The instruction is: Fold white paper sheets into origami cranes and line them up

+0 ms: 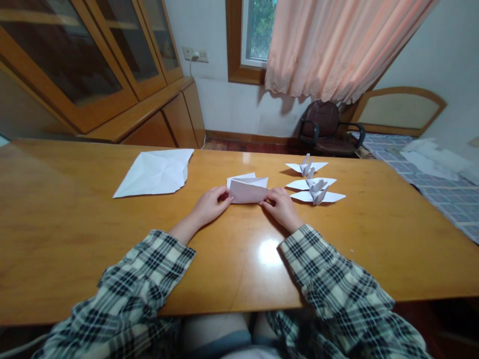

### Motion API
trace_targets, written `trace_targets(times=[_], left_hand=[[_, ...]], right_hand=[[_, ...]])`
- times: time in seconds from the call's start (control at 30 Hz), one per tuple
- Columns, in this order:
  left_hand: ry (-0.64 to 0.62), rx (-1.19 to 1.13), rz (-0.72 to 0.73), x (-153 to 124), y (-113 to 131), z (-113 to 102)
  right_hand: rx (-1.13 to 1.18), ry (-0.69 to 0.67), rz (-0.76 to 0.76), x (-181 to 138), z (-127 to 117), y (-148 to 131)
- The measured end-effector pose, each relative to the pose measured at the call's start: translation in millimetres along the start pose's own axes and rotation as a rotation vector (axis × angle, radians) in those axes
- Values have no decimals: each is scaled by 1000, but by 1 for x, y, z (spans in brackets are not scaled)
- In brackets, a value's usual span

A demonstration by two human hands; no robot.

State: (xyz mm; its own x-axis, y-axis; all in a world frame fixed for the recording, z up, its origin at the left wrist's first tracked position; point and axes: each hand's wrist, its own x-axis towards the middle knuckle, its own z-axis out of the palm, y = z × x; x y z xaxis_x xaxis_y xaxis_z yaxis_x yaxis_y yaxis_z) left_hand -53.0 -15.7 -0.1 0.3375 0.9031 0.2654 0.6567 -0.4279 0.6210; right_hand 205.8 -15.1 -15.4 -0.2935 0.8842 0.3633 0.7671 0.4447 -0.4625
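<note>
A folded sheet of white paper (247, 188) lies on the wooden table (75, 234) in front of me, its near flap lifted. My left hand (209, 205) pinches the sheet's left corner. My right hand (281, 207) pinches its right corner. Both hands have their fingers closed on the paper and rest on the table top. Just right of my right hand lie three white folded paper cranes (313, 182) in a short row.
A stack of creased white sheets (157, 172) lies to the far left on the table. Behind the table stand a dark office chair (329, 128), wooden cabinets (112, 65) and a bed with a checked cover (441, 184).
</note>
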Motion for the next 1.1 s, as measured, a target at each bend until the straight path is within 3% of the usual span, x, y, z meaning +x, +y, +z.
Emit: trace_targets(times=[0.2, 0.47, 0.6, 0.83, 0.97, 1.1], left_hand=[[-112, 65, 212, 1, -3, 2], [-68, 123, 349, 3, -4, 2], [-53, 198, 384, 1, 5, 3], [-138, 441, 361, -1, 19, 11], [-185, 513, 316, -2, 20, 15], [-201, 503, 295, -2, 19, 17]], right_hand=[[34, 16, -75, 2, 0, 3], [83, 37, -66, 4, 0, -1], [128, 79, -29, 4, 3, -1], [340, 253, 39, 2, 5, -3], [221, 224, -67, 0, -5, -8], [21, 96, -212, -3, -14, -11]])
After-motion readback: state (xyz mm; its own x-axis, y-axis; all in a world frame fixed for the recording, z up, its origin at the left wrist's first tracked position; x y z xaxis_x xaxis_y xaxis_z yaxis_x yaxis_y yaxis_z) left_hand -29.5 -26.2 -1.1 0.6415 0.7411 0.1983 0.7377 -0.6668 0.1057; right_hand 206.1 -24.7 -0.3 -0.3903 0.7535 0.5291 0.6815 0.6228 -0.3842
